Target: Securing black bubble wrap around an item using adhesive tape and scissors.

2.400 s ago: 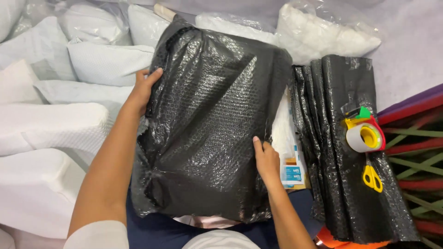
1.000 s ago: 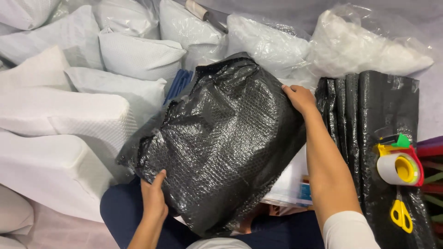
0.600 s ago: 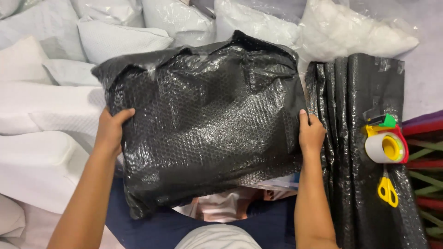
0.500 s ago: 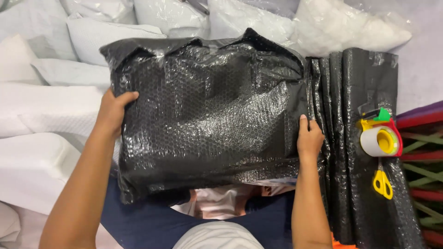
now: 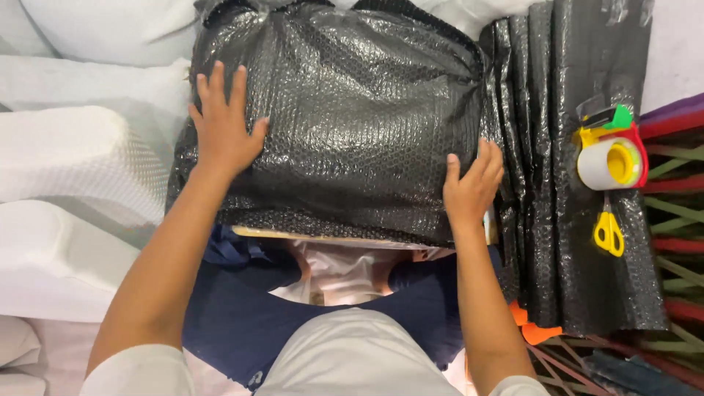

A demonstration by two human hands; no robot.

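A bulky package wrapped in black bubble wrap (image 5: 359, 117) lies flat in front of me, over my lap. My left hand (image 5: 224, 125) rests flat on its upper left part, fingers spread. At the package's lower right edge, my right hand (image 5: 473, 187) presses down with fingers apart. Neither hand holds anything. A thin tan board edge (image 5: 315, 236) shows under the package's near side.
A stack of folded black bubble wrap (image 5: 579, 220) lies to the right, with a tape dispenser (image 5: 612, 154) and yellow scissors (image 5: 609, 231) on it. White pillows in clear plastic (image 5: 73, 161) fill the left side. Coloured mats (image 5: 678, 220) lie at the far right.
The package was turned from tilted to flat and set down. Both hands moved from gripping its sides to lying flat on top. The camera has dipped closer.
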